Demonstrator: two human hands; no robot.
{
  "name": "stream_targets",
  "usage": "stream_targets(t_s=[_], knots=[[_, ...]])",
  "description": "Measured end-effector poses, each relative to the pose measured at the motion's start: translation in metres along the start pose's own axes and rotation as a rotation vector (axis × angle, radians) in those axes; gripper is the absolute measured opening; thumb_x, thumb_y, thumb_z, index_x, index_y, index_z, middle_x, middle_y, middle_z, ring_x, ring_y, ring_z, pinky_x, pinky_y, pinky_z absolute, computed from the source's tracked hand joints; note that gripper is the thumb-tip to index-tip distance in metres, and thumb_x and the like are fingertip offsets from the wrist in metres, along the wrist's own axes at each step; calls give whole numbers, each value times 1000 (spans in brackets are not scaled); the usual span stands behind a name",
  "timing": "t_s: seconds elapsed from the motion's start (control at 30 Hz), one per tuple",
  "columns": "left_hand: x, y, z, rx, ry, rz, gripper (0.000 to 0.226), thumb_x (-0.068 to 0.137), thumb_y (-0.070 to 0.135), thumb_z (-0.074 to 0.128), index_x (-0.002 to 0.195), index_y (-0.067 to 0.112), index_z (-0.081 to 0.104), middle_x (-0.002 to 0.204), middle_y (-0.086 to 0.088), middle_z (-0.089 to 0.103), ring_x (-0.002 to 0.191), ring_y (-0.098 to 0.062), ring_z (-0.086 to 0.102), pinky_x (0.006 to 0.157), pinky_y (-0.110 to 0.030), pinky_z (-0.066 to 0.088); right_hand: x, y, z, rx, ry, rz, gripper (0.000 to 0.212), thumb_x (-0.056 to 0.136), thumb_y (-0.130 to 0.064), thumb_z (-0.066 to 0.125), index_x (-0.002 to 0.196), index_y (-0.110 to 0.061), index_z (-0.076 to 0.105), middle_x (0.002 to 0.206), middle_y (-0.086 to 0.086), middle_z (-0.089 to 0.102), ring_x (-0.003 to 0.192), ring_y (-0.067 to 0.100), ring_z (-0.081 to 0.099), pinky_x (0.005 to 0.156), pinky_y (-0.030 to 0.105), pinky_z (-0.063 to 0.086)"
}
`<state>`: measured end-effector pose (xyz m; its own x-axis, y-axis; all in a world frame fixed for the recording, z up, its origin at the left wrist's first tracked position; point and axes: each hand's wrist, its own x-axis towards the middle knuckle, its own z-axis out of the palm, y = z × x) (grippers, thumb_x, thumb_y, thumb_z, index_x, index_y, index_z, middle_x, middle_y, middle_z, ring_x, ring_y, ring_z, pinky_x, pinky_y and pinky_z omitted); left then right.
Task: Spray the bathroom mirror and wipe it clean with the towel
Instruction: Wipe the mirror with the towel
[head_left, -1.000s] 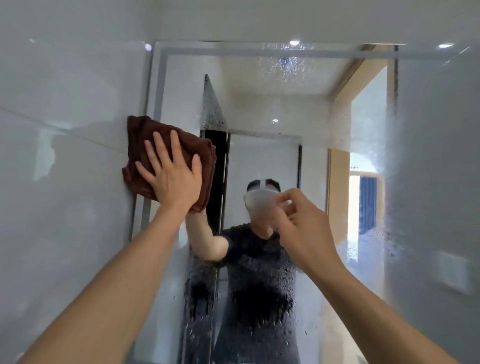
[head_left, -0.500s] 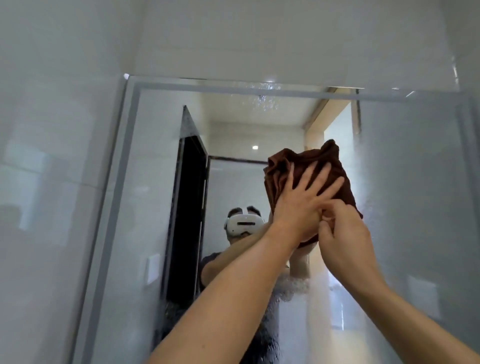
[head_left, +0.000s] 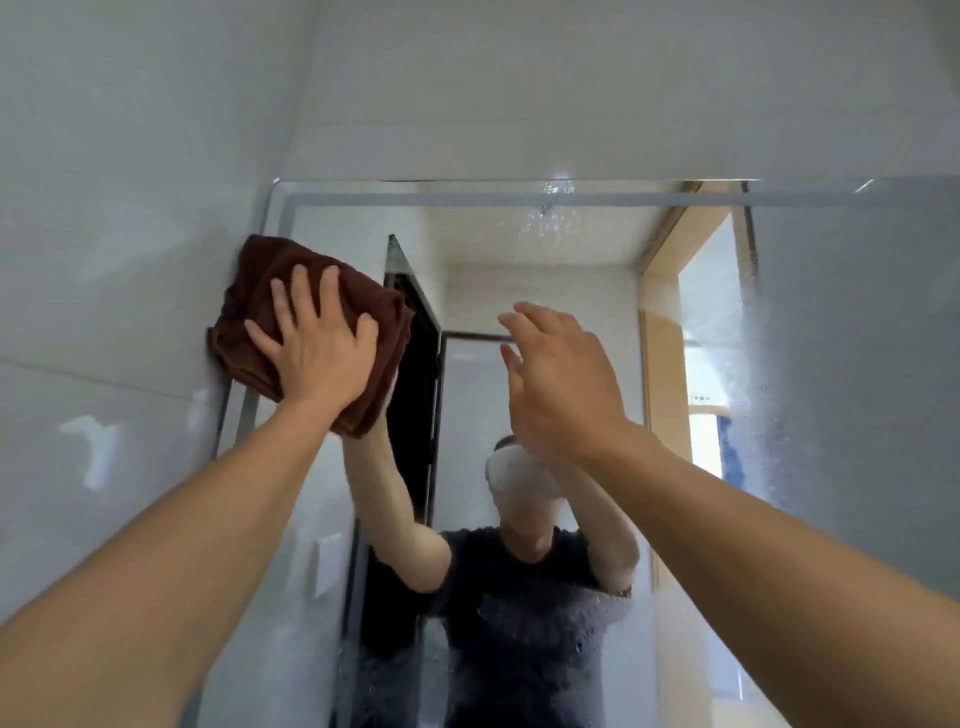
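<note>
A folded brown towel (head_left: 260, 291) is pressed flat against the upper left corner of the bathroom mirror (head_left: 571, 291), overlapping its left edge. My left hand (head_left: 317, 348) lies on the towel with fingers spread, pushing it onto the glass. My right hand (head_left: 561, 379) is raised in front of the mirror's middle, fingers apart, holding nothing. Spray droplets speckle the glass near the top centre, along the right side and across the lower part. No spray bottle is in view.
Glossy white wall tiles (head_left: 104, 260) meet the mirror's left edge, and more white tile runs above it. The mirror reflects a person in a dark shirt, a dark doorway and a lit wooden door frame.
My left hand has swept the towel from the mirror's upper middle back to its upper left corner. My right hand has come off the towel and now hovers open.
</note>
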<state>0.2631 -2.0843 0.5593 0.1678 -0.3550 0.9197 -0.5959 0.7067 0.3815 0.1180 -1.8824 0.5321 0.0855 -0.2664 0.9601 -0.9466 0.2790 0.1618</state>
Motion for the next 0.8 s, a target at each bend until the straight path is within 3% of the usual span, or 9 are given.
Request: stream_targets(t_s=[0.07,0.17,0.23,0.33,0.43,0.57,0.67,0.8], knots=[[4,38,5,-21,25,-45,68,93,48,35,154,21,23,165,-10,12,152,-34,5,113,-71,5,4,16,-7,-46,5,-15,43,101,-22,47,143,-16,51,153,3,47,140,25,43,110,42,36],[5,120,17,-15,32,101,68,97,58,21,155,23,24,165,-9,13,153,-33,5,115,-68,2,7,44,-27,-105,1,-27,51,104,-29,42,153,-18,37,161,3,35,149,23,33,119,40,28],[-5,186,25,21,20,284,68,98,58,17,157,25,17,166,-7,9,153,-30,2,117,-64,-3,5,61,-45,-118,26,4,53,103,-26,41,154,-17,34,162,4,33,149,22,32,121,41,28],[-43,272,45,106,-7,645,64,102,45,25,159,25,3,167,-1,1,154,-25,-2,118,-60,-1,-4,85,-67,-145,64,103,56,97,-16,46,150,-1,37,157,18,38,145,33,37,118,48,33],[-78,305,55,109,-28,894,66,103,35,36,159,25,2,167,3,4,153,-18,3,123,-51,2,-12,104,-77,-176,51,255,54,94,-9,47,144,10,38,150,29,39,139,46,38,112,56,37],[-58,273,43,-4,-111,951,69,98,48,36,158,29,10,166,8,7,153,-18,2,119,-44,15,-12,105,-73,-56,100,317,52,102,-21,42,152,-5,35,159,13,35,145,30,36,115,45,33],[2,210,30,-6,-59,770,65,97,60,27,156,35,18,165,11,16,152,-17,12,117,-51,18,-3,83,-60,-20,99,275,49,104,-25,40,151,-10,38,158,9,37,143,27,38,114,42,33],[71,95,6,87,15,481,66,97,62,19,156,34,17,165,9,17,152,-18,13,119,-58,9,7,50,-45,26,59,174,49,105,-28,41,153,-18,37,162,4,33,146,25,35,115,42,33]])
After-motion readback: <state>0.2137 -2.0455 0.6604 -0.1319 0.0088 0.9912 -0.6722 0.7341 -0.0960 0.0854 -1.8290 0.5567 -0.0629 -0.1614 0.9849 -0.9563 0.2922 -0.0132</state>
